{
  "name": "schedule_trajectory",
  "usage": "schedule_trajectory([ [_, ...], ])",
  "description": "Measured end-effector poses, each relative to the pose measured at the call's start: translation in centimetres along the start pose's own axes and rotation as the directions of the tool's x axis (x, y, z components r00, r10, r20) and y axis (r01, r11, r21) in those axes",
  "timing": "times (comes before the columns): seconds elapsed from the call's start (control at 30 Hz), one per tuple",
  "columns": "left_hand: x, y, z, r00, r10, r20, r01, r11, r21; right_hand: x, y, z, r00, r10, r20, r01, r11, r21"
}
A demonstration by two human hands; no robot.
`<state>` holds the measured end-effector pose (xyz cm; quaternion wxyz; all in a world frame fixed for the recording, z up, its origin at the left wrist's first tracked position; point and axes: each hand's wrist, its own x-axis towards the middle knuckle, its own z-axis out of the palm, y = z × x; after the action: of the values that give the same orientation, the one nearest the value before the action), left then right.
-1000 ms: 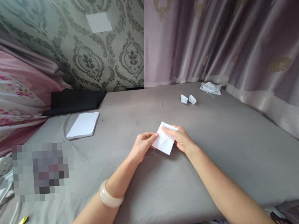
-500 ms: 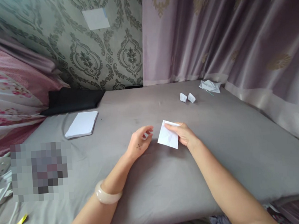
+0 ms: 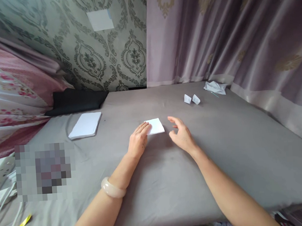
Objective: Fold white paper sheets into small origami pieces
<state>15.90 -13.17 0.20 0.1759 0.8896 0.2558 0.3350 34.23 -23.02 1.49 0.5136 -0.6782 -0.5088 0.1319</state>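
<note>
My left hand grips the left side of a small folded piece of white paper. Its fingers lie over the top, and the thumb is hidden. The paper is nearly flat and roughly square, low over the grey sheet. Just right of the paper, my right hand is apart from it, with thumb and fingers spread and nothing between them. Farther back on the right stand two small folded white paper pieces.
A stack of white paper lies at the left, in front of a folded black cloth. Crumpled white paper sits at the far right near the curtain. Power strips and a yellow strip are at the left edge.
The folded paper has passed from my right hand to my left, moved slightly left and turned flatter. My right hand has let go and opened.
</note>
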Motion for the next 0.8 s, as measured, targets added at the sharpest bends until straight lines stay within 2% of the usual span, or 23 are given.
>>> schedule_trajectory([
  [0.03, 0.1, -0.3, 0.3, 1.000, -0.008, -0.010, 0.008, 1.000, -0.003, -0.3, -0.2, 0.1, 0.991, -0.115, 0.071, 0.122, 0.987, -0.102],
  [0.1, 0.2, -0.6, 0.8, 1.000, 0.017, 0.011, -0.017, 1.000, -0.015, -0.8, -0.4, 0.6, 0.946, -0.257, 0.196, 0.300, 0.923, -0.241],
  [0.23, 0.2, -0.6, 1.4, 0.981, 0.070, 0.183, -0.070, 0.998, -0.005, -1.1, 0.1, 1.3, 0.886, -0.323, 0.333, 0.446, 0.792, -0.417],
  [0.37, 0.1, -0.2, 1.3, 0.953, 0.084, 0.292, -0.119, 0.987, 0.105, -1.3, 0.7, 1.3, 0.846, -0.290, 0.448, 0.504, 0.710, -0.492],
  [0.47, 0.1, 0.1, 0.9, 0.937, 0.102, 0.334, -0.162, 0.974, 0.157, -1.4, 0.8, 1.0, 0.843, -0.279, 0.460, 0.501, 0.717, -0.484],
  [0.6, 0.0, 0.3, 0.8, 0.935, 0.098, 0.341, -0.179, 0.960, 0.216, -1.3, 0.9, 0.7, 0.854, -0.247, 0.458, 0.470, 0.743, -0.477],
  [0.8, -0.6, 1.0, 0.6, 0.935, 0.048, 0.351, -0.163, 0.938, 0.306, -1.7, -0.1, 0.0, 0.825, -0.215, 0.522, 0.496, 0.718, -0.488],
])
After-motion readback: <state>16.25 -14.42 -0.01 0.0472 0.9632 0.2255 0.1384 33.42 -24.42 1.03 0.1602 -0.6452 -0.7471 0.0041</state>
